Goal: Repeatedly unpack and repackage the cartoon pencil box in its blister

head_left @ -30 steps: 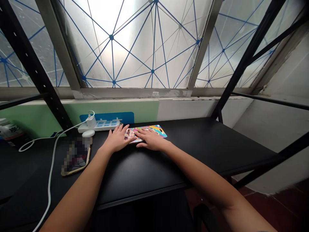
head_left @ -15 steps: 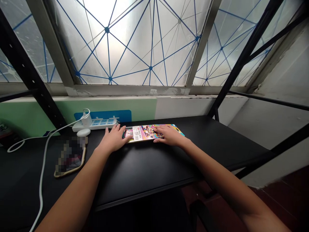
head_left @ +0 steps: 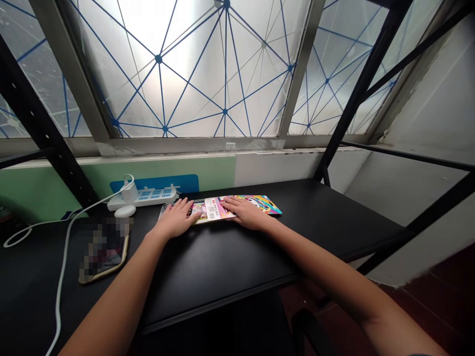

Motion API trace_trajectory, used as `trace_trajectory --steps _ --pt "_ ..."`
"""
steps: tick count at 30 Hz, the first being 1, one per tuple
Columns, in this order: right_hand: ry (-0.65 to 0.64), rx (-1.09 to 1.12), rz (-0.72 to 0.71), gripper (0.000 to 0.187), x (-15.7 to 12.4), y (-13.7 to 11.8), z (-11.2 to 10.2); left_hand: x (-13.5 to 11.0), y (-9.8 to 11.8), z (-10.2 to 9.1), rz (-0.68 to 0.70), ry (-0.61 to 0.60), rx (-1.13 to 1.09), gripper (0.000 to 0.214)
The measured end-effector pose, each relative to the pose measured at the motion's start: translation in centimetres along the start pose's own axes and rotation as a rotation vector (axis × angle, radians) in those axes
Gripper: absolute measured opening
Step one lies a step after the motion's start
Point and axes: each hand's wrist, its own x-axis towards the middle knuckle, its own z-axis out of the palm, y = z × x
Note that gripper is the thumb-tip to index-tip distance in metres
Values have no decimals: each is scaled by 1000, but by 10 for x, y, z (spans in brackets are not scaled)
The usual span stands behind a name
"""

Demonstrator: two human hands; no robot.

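A long, colourful pencil box package (head_left: 213, 208) lies flat on the black desk (head_left: 222, 257), its white label marked with what reads as "PENCIL BOX". Clear plastic shows at its left end, and its right end carries bright cartoon print. My left hand (head_left: 175, 219) rests flat over the left part, fingers stretched out and thumb spread toward the label. Just right of the label, my right hand (head_left: 245, 211) lies on the package with its fingers extended. Parts of the print are hidden under both hands.
Behind my left hand stands a white power strip (head_left: 154, 198) with a plugged-in charger (head_left: 129, 192). A white cable (head_left: 64, 277) runs down the left side. Near it are a round white object (head_left: 125, 211) and a phone (head_left: 106, 252). Black metal posts (head_left: 341, 118) frame the desk.
My right hand has slid left along the package, uncovering more print at its right end. The package's clear left end now shows beside my left hand. The view has shifted slightly.
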Motion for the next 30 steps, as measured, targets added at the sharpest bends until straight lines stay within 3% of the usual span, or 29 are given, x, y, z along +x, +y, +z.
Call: trace_trajectory --steps 8,12,16,19,21,23,26,30 --pt "76 -52 189 70 -31 34 -20 -4 -25 -9 -27 -22 -10 76" --pt "169 -101 296 70 -34 34 -38 -2 -29 -8 -38 5 -11 74" --pt "213 -140 232 60 -31 -9 -43 1 -24 -5 -42 62 -16 72" --pt "165 -129 52 51 -30 -69 -29 3 -17 -4 -42 105 -23 66" --pt "102 -125 -146 42 -28 -108 -13 4 -13 -3 -36 129 -26 60" --pt "69 -126 -264 37 -21 -134 2 3 -9 -3 -21 146 -26 55" --pt "57 -75 -274 49 4 -141 17 3 -3 -1 9 161 -18 52" --pt "24 -9 -313 66 41 -124 22 4 0 1 37 179 -2 52"
